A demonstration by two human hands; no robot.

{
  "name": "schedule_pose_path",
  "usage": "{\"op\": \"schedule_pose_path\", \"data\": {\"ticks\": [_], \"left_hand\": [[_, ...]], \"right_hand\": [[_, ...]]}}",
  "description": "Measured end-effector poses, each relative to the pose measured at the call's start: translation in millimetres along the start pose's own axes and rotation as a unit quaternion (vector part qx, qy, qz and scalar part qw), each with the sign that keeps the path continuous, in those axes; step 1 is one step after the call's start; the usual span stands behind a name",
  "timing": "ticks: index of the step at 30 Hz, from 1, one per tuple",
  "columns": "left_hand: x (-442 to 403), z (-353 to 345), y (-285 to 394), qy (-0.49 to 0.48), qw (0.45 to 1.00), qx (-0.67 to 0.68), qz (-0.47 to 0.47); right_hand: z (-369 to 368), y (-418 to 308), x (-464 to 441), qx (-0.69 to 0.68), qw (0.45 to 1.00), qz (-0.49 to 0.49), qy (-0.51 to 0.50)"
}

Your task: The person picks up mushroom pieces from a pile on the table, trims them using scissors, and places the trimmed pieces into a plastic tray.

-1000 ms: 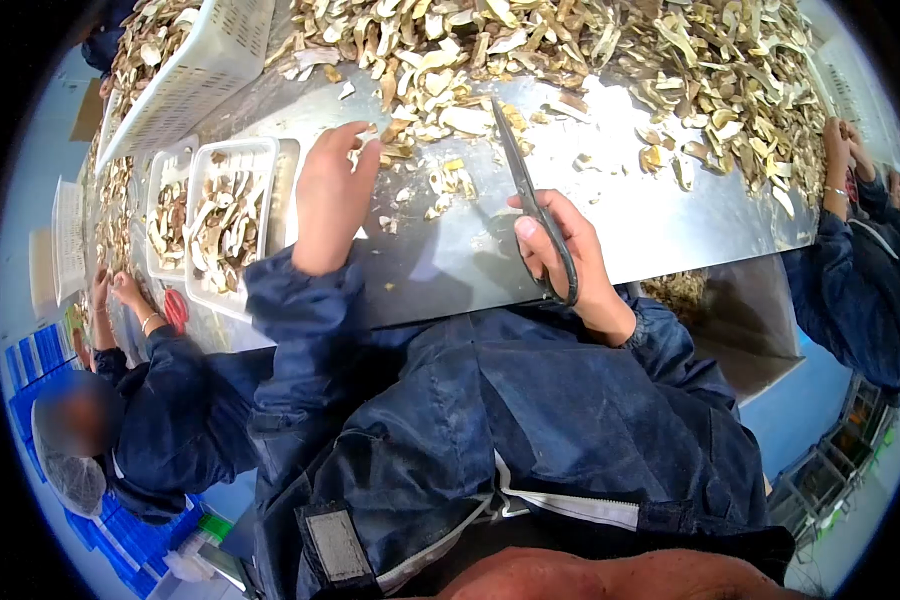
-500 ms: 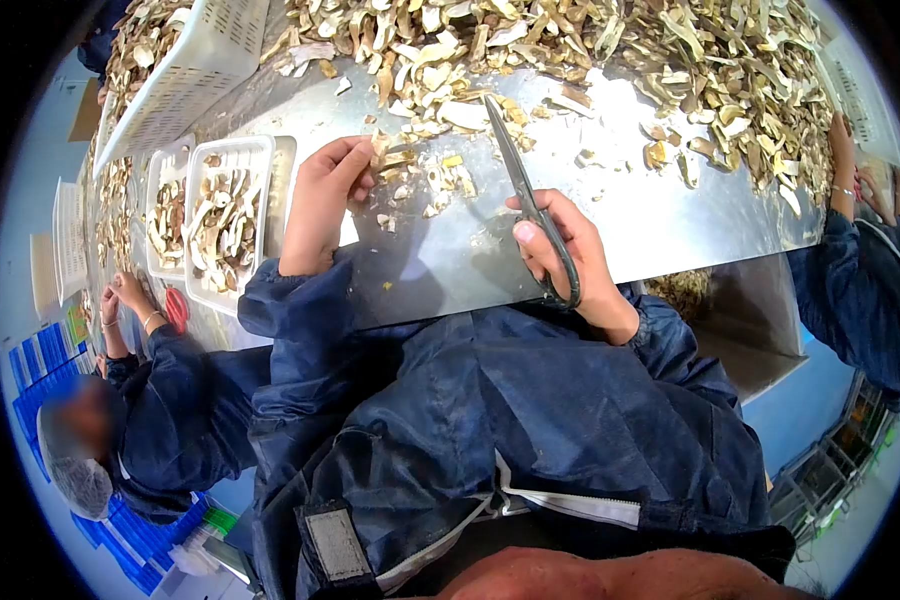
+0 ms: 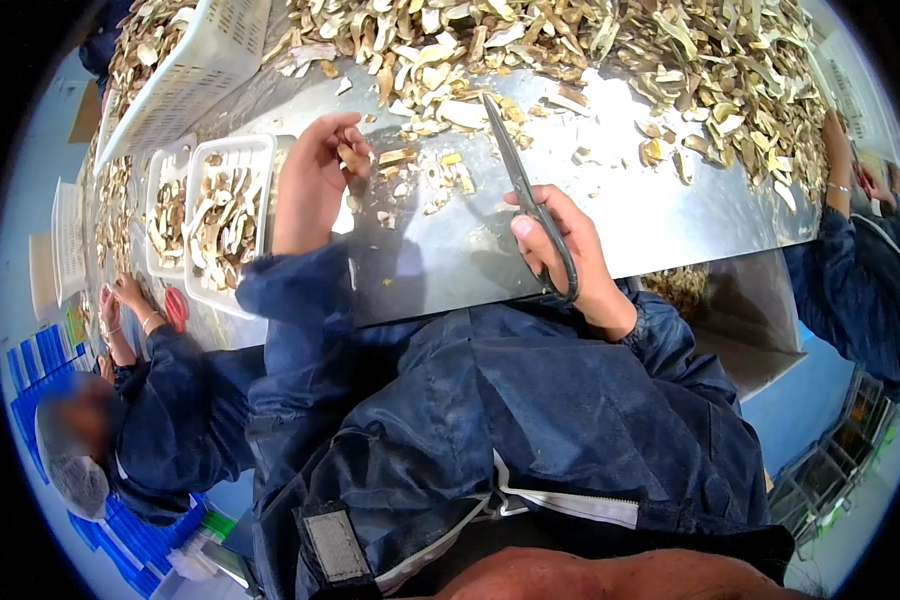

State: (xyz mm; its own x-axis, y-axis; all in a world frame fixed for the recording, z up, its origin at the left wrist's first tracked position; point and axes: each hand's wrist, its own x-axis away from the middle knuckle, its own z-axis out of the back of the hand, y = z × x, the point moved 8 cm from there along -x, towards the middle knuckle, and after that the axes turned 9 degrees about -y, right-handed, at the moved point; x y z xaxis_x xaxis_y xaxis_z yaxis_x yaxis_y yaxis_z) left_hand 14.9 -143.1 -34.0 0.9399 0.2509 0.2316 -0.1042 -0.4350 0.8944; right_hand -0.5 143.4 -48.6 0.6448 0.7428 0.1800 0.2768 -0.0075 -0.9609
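My right hand point(image 3: 570, 250) grips black-handled scissors point(image 3: 520, 165) above the metal table's front part. The blades look closed together and point away from me toward the mushroom pile. My left hand point(image 3: 315, 185) hovers between the small bits and the white tray, its fingers loosely curled and apart. No slice shows clearly in it, and its fingertips are slightly blurred. Small mushroom bits point(image 3: 445, 180) lie on the table between my hands. Beyond them spreads a large pile of dried mushroom slices point(image 3: 560, 40).
White plastic trays point(image 3: 270, 200) with slices stand at left, near a tall perforated crate point(image 3: 185, 85). Red-handled scissors point(image 3: 175, 308) lie by a co-worker point(image 3: 160, 400) in a hairnet. Another person's arm point(image 3: 838, 165) reaches in at right. A bin point(image 3: 745, 310) sits below the table edge.
My left hand has moved a little left and away from the bits, and its pinch has loosened; the pale piece at its fingertips no longer shows. My right hand and the scissors stay almost still.
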Motion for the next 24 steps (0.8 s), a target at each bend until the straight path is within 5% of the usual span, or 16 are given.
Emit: {"op": "schedule_pose_path", "data": {"ticks": [3,4,6,10,17,20,24], "left_hand": [[-23.9,-5.3,8.0,0.039,0.942,-0.333,-0.009],[-32.1,-17.9,11.9,0.04,0.877,-0.464,-0.119],[-34.4,-30.2,5.0,0.085,0.754,-0.647,-0.071],[-31.3,-41.6,5.6,0.128,0.695,-0.704,-0.074],[-33.0,-9.4,-3.6,0.073,0.844,-0.521,-0.101],[-24.5,-0.9,0.7,0.106,0.857,-0.495,-0.1],[-22.9,-24.6,11.7,0.128,0.795,-0.585,-0.095]], "right_hand": [[-0.3,1.7,-0.5,-0.003,1.0,0.003,0.002],[0.4,3.3,-0.4,-0.001,1.0,0.005,0.005],[2.0,2.1,0.5,0.0,1.0,0.01,0.006],[2.1,1.0,0.8,-0.002,1.0,0.012,-0.006],[1.6,2.4,-2.2,-0.009,1.0,0.01,-0.02],[1.4,3.6,-2.6,-0.009,1.0,0.002,-0.019],[-0.6,4.7,-5.3,0.003,1.0,-0.008,-0.011]]}}
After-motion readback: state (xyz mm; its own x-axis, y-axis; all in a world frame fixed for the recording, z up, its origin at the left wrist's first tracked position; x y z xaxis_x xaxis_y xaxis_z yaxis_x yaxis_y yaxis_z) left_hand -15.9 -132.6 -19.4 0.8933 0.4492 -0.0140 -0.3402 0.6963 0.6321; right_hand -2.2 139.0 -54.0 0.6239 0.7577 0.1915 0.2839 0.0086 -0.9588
